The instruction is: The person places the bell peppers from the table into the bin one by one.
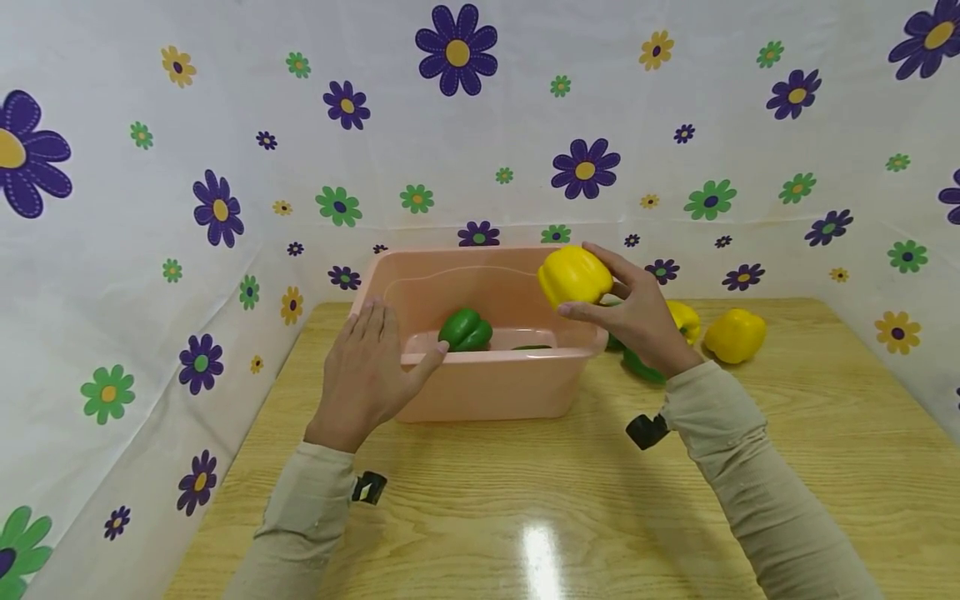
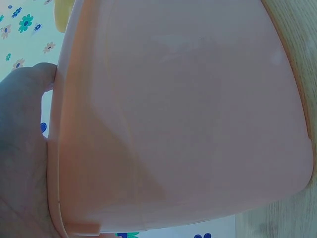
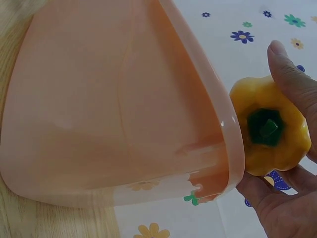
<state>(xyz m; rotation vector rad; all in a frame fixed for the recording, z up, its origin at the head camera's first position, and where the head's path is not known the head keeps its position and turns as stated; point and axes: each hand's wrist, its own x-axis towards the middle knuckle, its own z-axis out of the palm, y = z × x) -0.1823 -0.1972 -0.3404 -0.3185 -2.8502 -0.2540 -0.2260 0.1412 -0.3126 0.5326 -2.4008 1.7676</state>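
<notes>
Right, right hand (image 1: 637, 321) pinches the yellow bell pepper (image 1: 574, 276) over the pink tub's (image 1: 487, 387) far right corner, left hand (image 1: 367, 375) flat-fingered bracing its near-left rim; I'd centre it before letting go, clear of the green bell pepper (image 1: 465, 330).

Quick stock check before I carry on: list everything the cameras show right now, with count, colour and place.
Pink plastic tub: one, pink, on the table at the left-centre.
Green bell pepper in the tub: one, green, lying inside; a second green shape beside it is too hidden to name.
Held yellow bell pepper: one, yellow, over the tub's right rim.
Yellow bell peppers on the table: two, yellow, right of the tub, one partly behind the hand.
Green pepper behind the wrist: at least one, green, mostly hidden.
Wooden table: one, light wood.
Flower-print backdrop: white.
Left hand: rests on the tub's near-left rim.
Right hand: holds the yellow pepper.
</notes>
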